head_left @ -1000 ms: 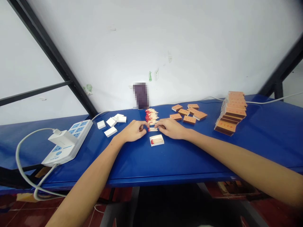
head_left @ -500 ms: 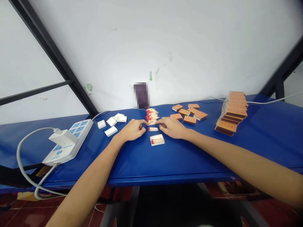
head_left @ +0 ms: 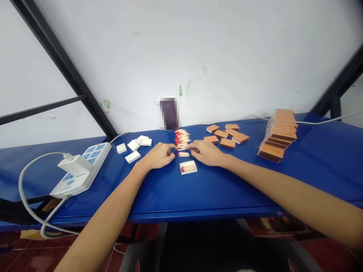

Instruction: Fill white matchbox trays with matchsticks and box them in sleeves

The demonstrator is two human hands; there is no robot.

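A pile of red-headed matches (head_left: 183, 138) lies in the middle of the blue table, heads toward the left. My left hand (head_left: 161, 155) rests at the pile's left side, index finger stretched to the match heads at its near end and thumb apart below. On the other side, my right hand (head_left: 207, 152) reaches its index finger to the plain ends, thumb likewise apart. Between my hands, a small row of matches (head_left: 183, 154) lies just nearer than the pile. Closer to me sits an open white matchbox tray (head_left: 188, 167) with several matches inside.
White matchbox trays (head_left: 133, 156) lie on the left, beside a power strip (head_left: 93, 162) with a plugged-in charger (head_left: 75, 166). Orange matchbox sleeves (head_left: 227, 143) are scattered right of the pile. Stacked matchboxes (head_left: 279, 134) stand farther right. A blurred dark object (head_left: 170, 113) leans against the wall.
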